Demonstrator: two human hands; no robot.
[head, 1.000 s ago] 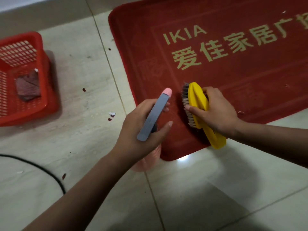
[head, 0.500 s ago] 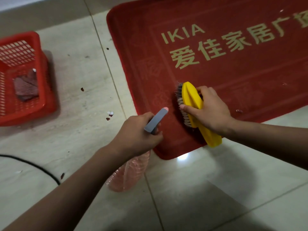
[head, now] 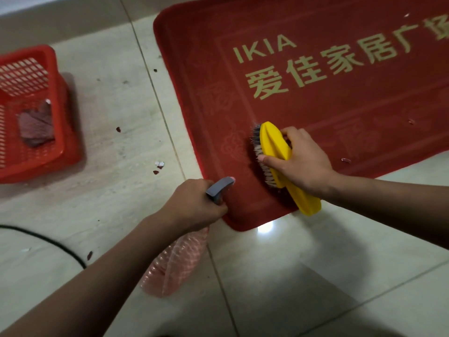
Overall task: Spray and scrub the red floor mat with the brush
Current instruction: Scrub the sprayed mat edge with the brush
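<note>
The red floor mat [head: 340, 113] with pale lettering lies on the tiled floor, filling the upper right. My right hand [head: 301, 161] grips the yellow scrub brush [head: 277, 152], tilted on its side with bristles against the mat's near left corner. My left hand [head: 194, 205] holds the pink spray bottle [head: 177, 261] by its grey trigger head [head: 220, 187], nozzle at the mat's left edge. The bottle's body hangs below my wrist.
A red plastic basket [head: 58, 110] with a dark red cloth [head: 36, 125] inside sits on the floor at the left. A black cable [head: 48, 242] curves across the tiles at lower left. Small red and white scraps [head: 159, 166] lie near the mat's left edge.
My left hand has lowered and tipped the spray bottle down toward the mat's corner. The brush has shifted slightly left along the mat.
</note>
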